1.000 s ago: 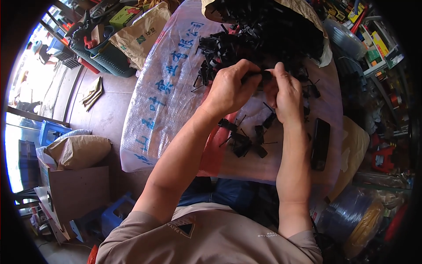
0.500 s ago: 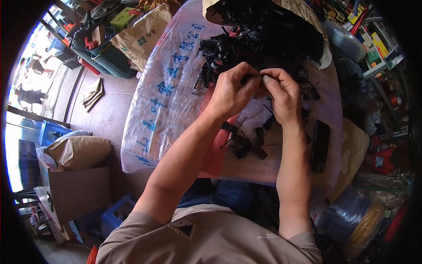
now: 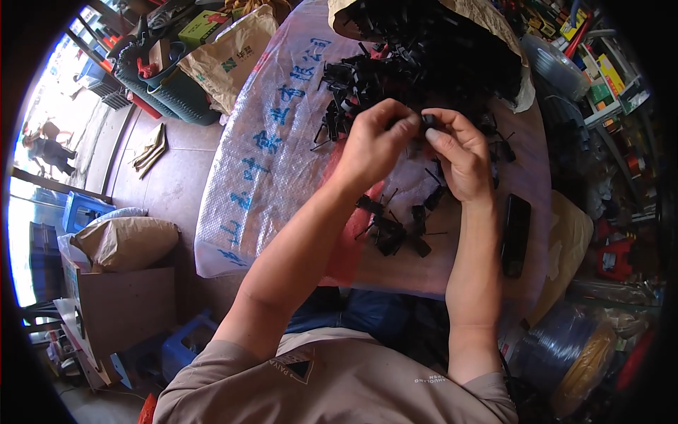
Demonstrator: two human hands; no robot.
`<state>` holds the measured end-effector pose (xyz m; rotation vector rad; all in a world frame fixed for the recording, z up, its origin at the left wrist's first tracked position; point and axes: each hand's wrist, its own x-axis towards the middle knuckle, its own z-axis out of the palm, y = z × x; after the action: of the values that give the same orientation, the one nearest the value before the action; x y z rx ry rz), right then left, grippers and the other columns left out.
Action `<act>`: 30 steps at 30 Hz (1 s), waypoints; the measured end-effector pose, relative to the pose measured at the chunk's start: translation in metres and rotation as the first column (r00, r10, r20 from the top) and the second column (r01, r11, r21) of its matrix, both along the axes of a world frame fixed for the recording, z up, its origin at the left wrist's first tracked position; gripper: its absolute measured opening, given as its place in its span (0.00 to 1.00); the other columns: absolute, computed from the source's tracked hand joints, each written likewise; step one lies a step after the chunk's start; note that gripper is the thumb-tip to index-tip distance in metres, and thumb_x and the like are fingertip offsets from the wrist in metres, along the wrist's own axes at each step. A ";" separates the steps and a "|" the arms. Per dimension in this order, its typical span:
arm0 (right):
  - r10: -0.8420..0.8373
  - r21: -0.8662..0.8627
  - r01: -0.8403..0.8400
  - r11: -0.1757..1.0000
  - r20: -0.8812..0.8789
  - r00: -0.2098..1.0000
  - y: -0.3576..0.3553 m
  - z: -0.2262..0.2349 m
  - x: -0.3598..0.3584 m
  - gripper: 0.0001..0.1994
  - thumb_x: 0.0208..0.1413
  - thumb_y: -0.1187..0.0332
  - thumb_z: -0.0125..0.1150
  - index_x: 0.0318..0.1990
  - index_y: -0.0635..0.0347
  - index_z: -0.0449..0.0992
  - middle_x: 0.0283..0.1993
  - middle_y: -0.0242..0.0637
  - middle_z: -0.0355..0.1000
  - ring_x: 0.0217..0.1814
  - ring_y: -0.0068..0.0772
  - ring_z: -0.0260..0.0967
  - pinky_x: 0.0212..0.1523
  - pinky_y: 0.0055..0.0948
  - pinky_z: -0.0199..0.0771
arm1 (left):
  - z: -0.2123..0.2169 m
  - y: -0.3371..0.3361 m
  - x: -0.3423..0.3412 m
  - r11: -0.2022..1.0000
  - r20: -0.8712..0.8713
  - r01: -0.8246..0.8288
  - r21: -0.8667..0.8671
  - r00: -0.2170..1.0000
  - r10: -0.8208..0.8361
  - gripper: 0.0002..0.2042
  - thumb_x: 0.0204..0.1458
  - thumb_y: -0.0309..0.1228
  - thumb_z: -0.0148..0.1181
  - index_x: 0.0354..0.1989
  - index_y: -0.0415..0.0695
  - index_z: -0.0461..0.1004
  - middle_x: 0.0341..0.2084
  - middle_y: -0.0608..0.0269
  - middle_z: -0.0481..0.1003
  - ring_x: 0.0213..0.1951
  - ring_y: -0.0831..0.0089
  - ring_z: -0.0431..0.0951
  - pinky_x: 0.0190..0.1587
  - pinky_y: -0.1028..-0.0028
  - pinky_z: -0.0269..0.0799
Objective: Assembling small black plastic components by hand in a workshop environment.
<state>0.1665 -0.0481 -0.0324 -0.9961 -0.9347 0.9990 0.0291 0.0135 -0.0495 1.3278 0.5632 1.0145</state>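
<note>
Above the table, my left hand [image 3: 385, 134] is closed with thumb and forefinger pinched together; what lies in that pinch is hidden. Close beside it, my right hand [image 3: 462, 152] grips a small black plastic part [image 3: 428, 121] between thumb and fingers. Beyond both hands spreads a big heap of black plastic parts [image 3: 367, 78], some with thin pins or screws sticking out. Several more black parts [image 3: 387, 233] lie in a loose cluster on the near side, between my forearms.
A woven plastic sheet [image 3: 233, 205] with blue lettering covers the table. An opened paper sack [image 3: 524, 95] holds black parts at the far side. A black phone-like slab [image 3: 516, 235] lies right of my right forearm. Stuffed sacks [image 3: 134, 244] and a blue stool [image 3: 187, 346] stand at left.
My hands have drawn slightly apart, the right one shifting a little rightward. The black part in its fingers now shows more plainly. Figures outside at far left have moved.
</note>
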 end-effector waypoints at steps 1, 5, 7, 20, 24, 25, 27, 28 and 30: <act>0.014 -0.008 -0.014 1.000 0.019 1.000 -0.001 -0.001 0.001 0.06 0.56 0.73 0.59 0.40 0.63 0.76 0.27 0.25 0.70 0.27 0.13 0.63 0.28 0.15 0.63 | 0.000 0.006 -0.005 0.988 0.034 0.062 -0.142 0.998 -0.058 0.06 0.57 0.30 0.57 0.36 0.39 0.74 0.27 0.69 0.74 0.28 0.85 0.69 0.31 0.83 0.65; 0.057 -0.065 -0.038 0.997 0.318 0.947 -0.004 -0.004 0.020 0.07 0.58 0.67 0.60 0.38 0.62 0.76 0.28 0.23 0.72 0.25 0.10 0.62 0.25 0.12 0.60 | 0.006 0.009 -0.010 0.937 0.023 0.191 -0.291 0.981 -0.193 0.09 0.56 0.32 0.58 0.40 0.39 0.75 0.28 0.70 0.74 0.28 0.85 0.70 0.32 0.84 0.65; 0.026 -0.077 0.002 0.997 0.356 0.934 -0.005 -0.001 0.018 0.07 0.59 0.66 0.59 0.37 0.61 0.76 0.27 0.24 0.72 0.25 0.10 0.62 0.25 0.12 0.60 | 0.007 0.009 -0.010 0.949 -0.031 0.224 -0.220 0.971 -0.236 0.13 0.55 0.32 0.59 0.44 0.37 0.74 0.32 0.67 0.76 0.34 0.82 0.73 0.38 0.81 0.69; 0.159 -0.116 -0.126 0.985 0.340 0.927 -0.002 -0.007 0.012 0.05 0.58 0.72 0.56 0.37 0.64 0.74 0.24 0.27 0.71 0.23 0.14 0.64 0.24 0.16 0.64 | 0.012 0.014 -0.023 0.937 -0.463 0.134 0.323 0.886 0.033 0.18 0.47 0.34 0.61 0.42 0.33 0.74 0.28 0.57 0.77 0.32 0.75 0.76 0.38 0.74 0.71; 0.100 -0.118 -0.048 0.992 0.483 0.870 -0.005 0.004 -0.014 0.09 0.53 0.70 0.63 0.38 0.65 0.75 0.29 0.32 0.75 0.27 0.21 0.69 0.28 0.21 0.70 | 0.008 0.028 -0.024 0.977 0.089 0.070 -0.203 0.995 -0.053 0.13 0.50 0.28 0.56 0.41 0.34 0.74 0.26 0.55 0.76 0.28 0.70 0.77 0.33 0.75 0.73; 0.176 -0.197 -0.057 0.979 0.659 0.731 -0.007 -0.002 -0.016 0.15 0.46 0.68 0.70 0.39 0.66 0.75 0.31 0.37 0.76 0.31 0.25 0.72 0.32 0.25 0.73 | 0.010 0.035 -0.032 0.940 0.245 0.188 -0.283 0.962 -0.119 0.14 0.52 0.28 0.52 0.46 0.36 0.71 0.25 0.54 0.76 0.27 0.69 0.76 0.32 0.73 0.73; 0.267 -0.192 -0.203 0.960 0.841 0.471 -0.013 -0.003 -0.041 0.19 0.42 0.66 0.70 0.42 0.62 0.75 0.30 0.34 0.73 0.29 0.26 0.70 0.32 0.26 0.69 | 0.002 0.046 -0.042 0.876 0.496 0.330 -0.352 0.859 -0.124 0.16 0.54 0.31 0.49 0.49 0.37 0.69 0.32 0.51 0.77 0.30 0.65 0.77 0.32 0.70 0.73; 0.435 -0.381 -0.219 0.898 0.847 0.307 -0.016 -0.002 -0.051 0.18 0.42 0.68 0.66 0.43 0.61 0.74 0.34 0.45 0.74 0.34 0.41 0.73 0.35 0.34 0.72 | -0.001 0.050 -0.046 0.843 0.587 0.396 -0.365 0.800 -0.123 0.16 0.54 0.32 0.48 0.49 0.38 0.69 0.34 0.51 0.77 0.31 0.64 0.77 0.32 0.68 0.74; 0.273 -0.228 -0.224 0.948 0.942 0.196 -0.019 -0.019 -0.061 0.18 0.42 0.70 0.62 0.44 0.61 0.74 0.37 0.50 0.73 0.39 0.48 0.73 0.38 0.38 0.72 | -0.004 0.055 -0.046 0.766 0.645 0.462 -0.446 0.760 -0.083 0.14 0.56 0.36 0.51 0.44 0.41 0.71 0.38 0.52 0.76 0.34 0.62 0.78 0.36 0.66 0.76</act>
<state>0.1060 -0.0675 -0.0510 -1.5788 -2.2290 0.5261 -0.0172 0.0681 -0.0534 0.4603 0.1400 0.8347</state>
